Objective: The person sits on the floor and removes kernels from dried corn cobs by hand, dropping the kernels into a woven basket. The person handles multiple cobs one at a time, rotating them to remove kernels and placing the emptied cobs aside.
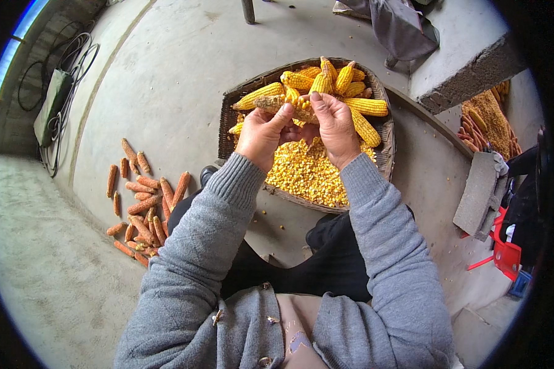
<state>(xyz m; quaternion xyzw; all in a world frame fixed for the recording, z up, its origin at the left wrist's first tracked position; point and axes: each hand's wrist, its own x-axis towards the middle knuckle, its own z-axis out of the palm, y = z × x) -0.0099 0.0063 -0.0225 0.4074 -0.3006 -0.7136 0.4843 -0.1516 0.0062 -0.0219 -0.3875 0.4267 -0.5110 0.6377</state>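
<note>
A mostly stripped corn cob [268, 102], with some yellow kernels left on it, is held crosswise between my two hands. My left hand [263, 131] grips it from the left, thumb on top. The thumb of my right hand [334, 127] presses near the kernels at its right part; some fingers of both hands are hidden beneath. Below them is a woven basket [387, 159]. Loose yellow kernels [304, 173] fill its near part. Several full ears of corn [367, 107] lie piled in its far part.
Bare reddish cobs [145, 205] lie heaped on the concrete floor at left. Coiled cables [74, 60] rest by the left wall. At right are a concrete block [478, 193], a red plastic chair [507, 253] and another pile of kernels [489, 113] with cobs. A wooden leg [248, 11] stands beyond.
</note>
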